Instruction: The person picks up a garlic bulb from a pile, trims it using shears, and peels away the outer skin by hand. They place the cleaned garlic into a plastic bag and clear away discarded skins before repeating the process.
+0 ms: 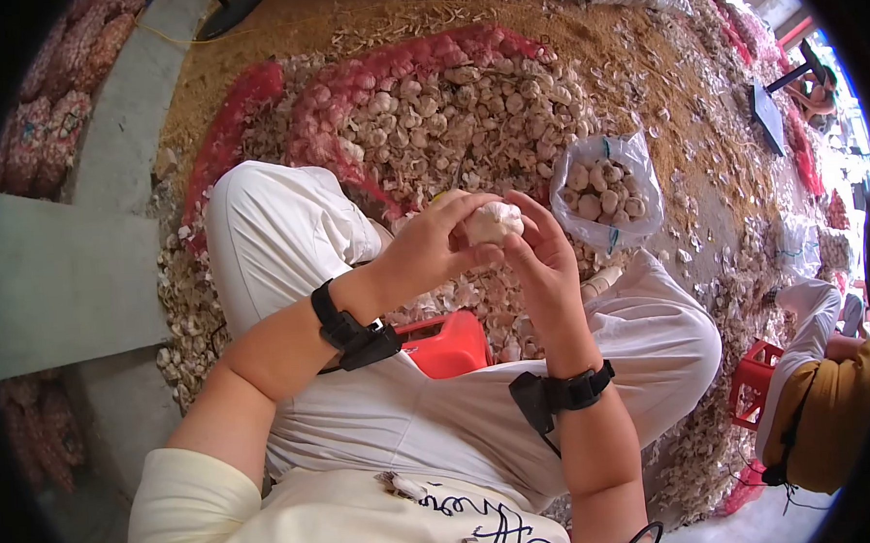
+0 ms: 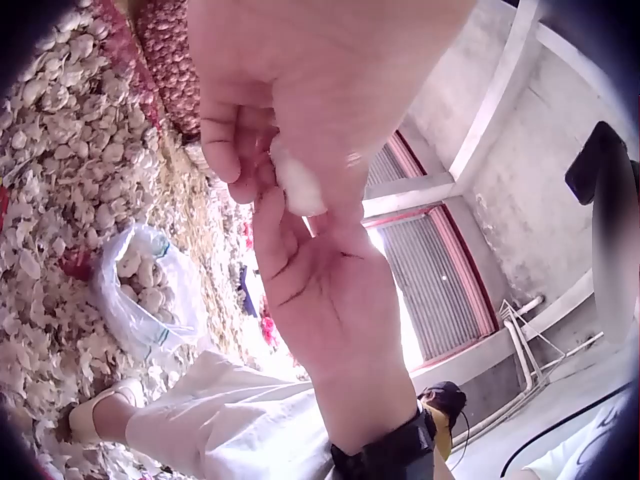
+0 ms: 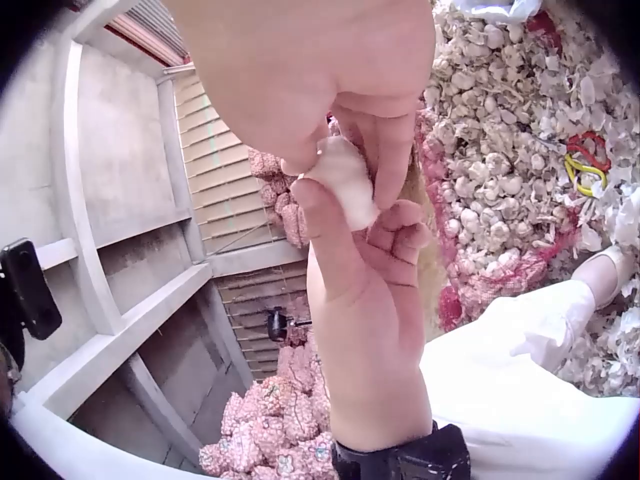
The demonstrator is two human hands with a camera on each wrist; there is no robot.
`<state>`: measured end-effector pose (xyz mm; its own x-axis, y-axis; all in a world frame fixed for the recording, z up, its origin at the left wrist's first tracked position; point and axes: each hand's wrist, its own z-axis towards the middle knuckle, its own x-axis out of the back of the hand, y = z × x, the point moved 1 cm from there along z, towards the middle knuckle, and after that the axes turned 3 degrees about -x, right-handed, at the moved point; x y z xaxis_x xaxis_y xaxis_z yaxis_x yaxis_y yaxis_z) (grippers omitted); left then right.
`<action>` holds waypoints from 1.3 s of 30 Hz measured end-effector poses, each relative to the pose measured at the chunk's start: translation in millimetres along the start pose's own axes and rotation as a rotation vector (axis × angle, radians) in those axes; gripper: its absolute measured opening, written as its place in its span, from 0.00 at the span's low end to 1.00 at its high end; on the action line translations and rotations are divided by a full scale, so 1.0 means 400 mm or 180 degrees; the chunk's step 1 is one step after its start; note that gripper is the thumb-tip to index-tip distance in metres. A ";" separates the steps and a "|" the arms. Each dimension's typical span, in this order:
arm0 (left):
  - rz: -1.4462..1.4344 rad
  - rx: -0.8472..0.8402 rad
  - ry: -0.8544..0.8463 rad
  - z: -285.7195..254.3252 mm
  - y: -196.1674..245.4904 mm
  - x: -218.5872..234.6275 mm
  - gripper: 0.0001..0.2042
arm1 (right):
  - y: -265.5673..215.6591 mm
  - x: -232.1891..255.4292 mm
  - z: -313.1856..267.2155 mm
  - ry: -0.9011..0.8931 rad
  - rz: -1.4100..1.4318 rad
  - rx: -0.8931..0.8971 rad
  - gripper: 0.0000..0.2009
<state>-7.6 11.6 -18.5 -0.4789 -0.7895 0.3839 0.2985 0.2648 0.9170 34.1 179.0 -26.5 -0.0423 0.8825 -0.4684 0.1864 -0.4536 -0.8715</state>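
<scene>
A whitish garlic bulb (image 1: 494, 223) is held up between both hands, over the lap. From one side my left hand (image 1: 432, 241) grips it, thumb and fingertips around the bulb. On the other side my right hand (image 1: 548, 257) pinches it with thumb and bent fingers. In the left wrist view the bulb (image 2: 298, 185) is partly hidden by the hands. Its pale, smooth skin shows between the fingers in the right wrist view, where a tool with red and yellow handles (image 3: 585, 178) lies on the garlic and skins.
A heap of garlic bulbs (image 1: 448, 116) spreads from a red mesh sack (image 1: 325, 97) ahead. Right of it stands a clear plastic bag (image 1: 641, 219) with several bulbs. A red stool (image 1: 453, 346) shows between the legs. Another person (image 1: 815, 415) sits at the far right.
</scene>
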 end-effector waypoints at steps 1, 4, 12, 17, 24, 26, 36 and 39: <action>0.0128 -0.0054 0.0077 0.000 -0.005 0.002 0.33 | -0.002 -0.003 0.000 -0.0079 0.0075 0.0081 0.26; 0.0085 -0.0046 0.0136 -0.005 -0.020 -0.003 0.34 | -0.002 -0.004 -0.001 -0.0096 -0.0024 0.0038 0.27; -0.0184 0.0049 0.0115 -0.009 -0.004 0.002 0.33 | -0.005 0.001 -0.004 -0.0111 0.0023 -0.0008 0.26; -0.0127 0.0118 0.0024 -0.005 -0.029 0.001 0.35 | 0.001 0.004 -0.001 -0.0045 -0.0138 -0.0031 0.24; -0.0409 0.0350 -0.0156 -0.006 -0.006 0.010 0.36 | 0.001 -0.009 -0.006 -0.0215 -0.0382 -0.0059 0.23; -0.0481 0.0400 -0.0273 -0.006 0.000 0.011 0.34 | -0.002 -0.009 -0.006 -0.0215 -0.0410 -0.0027 0.23; -0.0504 0.0068 -0.0195 -0.007 0.002 0.008 0.30 | -0.007 -0.008 -0.004 -0.0135 -0.0319 0.0010 0.23; -0.0612 0.0341 -0.0168 -0.007 0.006 0.009 0.30 | -0.006 -0.015 -0.007 -0.0126 -0.0077 -0.0128 0.24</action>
<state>-6.6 7.8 -15.3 -0.5619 -0.8018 0.2034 0.1094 0.1717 0.9791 36.7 175.2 -21.0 -0.0860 0.8871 -0.4534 0.2240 -0.4262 -0.8764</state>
